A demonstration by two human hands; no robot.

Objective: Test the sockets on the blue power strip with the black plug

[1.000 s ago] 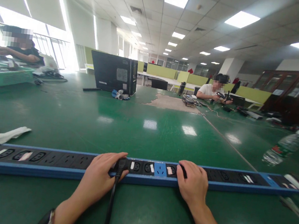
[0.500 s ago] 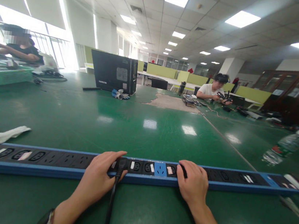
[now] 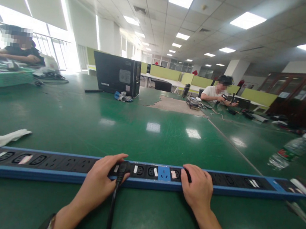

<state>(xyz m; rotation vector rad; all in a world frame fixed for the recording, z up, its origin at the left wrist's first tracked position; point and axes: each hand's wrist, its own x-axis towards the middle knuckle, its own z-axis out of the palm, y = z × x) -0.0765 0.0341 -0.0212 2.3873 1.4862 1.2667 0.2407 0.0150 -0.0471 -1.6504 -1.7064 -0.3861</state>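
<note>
Green counter [image 3: 167,131]: our left hand [image 3: 99,182] pinches the plug [image 3: 121,168] in the strip [image 3: 50,163], barely shifted since a second ago; our right hand [image 3: 198,188] lies flat on it.

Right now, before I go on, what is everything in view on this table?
table: one, green, fills the view
power strip: one, blue and black, across the near edge
plug: one, black, on black cable, at power strip's middle
water bottle: one, clear, lying far right
cloth: one, white, near left
computer case: one, black, far centre
basket: one, green, far left
people: two, seated far left and far right
left hand: one, gripping the plug
right hand: one, resting on the power strip
</note>
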